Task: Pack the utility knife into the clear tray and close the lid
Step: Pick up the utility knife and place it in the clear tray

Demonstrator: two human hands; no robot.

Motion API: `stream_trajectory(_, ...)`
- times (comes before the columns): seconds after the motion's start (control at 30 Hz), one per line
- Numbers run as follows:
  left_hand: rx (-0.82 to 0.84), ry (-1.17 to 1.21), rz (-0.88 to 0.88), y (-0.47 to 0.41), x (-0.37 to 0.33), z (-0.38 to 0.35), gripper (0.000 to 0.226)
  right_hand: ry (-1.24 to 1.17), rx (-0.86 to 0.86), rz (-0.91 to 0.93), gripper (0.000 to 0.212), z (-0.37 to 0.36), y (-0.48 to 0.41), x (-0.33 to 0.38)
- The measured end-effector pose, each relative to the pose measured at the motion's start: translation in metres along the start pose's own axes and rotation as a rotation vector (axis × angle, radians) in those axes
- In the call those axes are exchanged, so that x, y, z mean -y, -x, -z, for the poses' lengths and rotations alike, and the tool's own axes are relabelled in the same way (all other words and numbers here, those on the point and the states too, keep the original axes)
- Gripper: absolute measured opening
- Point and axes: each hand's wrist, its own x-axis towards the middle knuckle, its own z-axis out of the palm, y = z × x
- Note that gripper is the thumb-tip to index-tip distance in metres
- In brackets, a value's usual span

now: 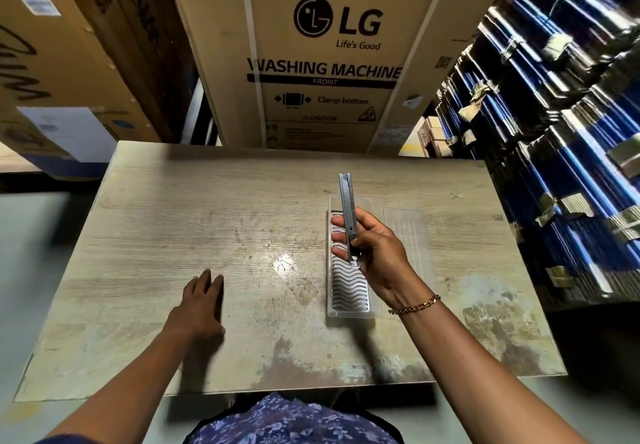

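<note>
My right hand grips a grey metal utility knife by its lower end and holds it upright above the clear tray. The tray is long and narrow with a wavy ribbed floor, and it lies lengthwise on the wooden table. Its clear lid lies open flat to the right of the tray. My left hand rests palm down on the table, well to the left of the tray, holding nothing.
A large LG washing machine carton stands behind the table's far edge. More cartons are stacked at the left. Bundles of blue flat-packed cardboard rise close along the table's right side.
</note>
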Motion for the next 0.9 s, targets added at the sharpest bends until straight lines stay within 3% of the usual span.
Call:
stream_trajectory(0.13,0.008,0.007,0.001,0.001,-0.001,0.001,0.119,-0.050,-0.056,-0.029,0.029,0.006,0.002,-0.004)
stream_trajectory(0.37,0.013,0.012,0.007,0.002,-0.001,0.001,0.119,0.162,-0.212,-0.209,0.042,0.035,-0.010,-0.034)
stream_trajectory(0.5,0.010,0.014,0.006,0.002,-0.002,0.001,0.119,0.371,-0.307,-0.324,0.040,0.059,-0.025,-0.066)
stream_trajectory(0.63,0.010,0.005,0.004,0.002,-0.001,0.002,0.119,0.870,-0.341,-0.294,0.022,0.074,-0.050,-0.090)
stream_trajectory(0.7,0.012,0.001,0.002,0.002,-0.001,0.001,0.119,1.052,-0.334,-0.280,0.026,0.068,-0.057,-0.092)
stream_trajectory(0.9,0.020,-0.011,-0.005,0.001,0.001,-0.001,0.118,1.210,-0.350,-0.232,0.034,0.052,-0.068,-0.095)
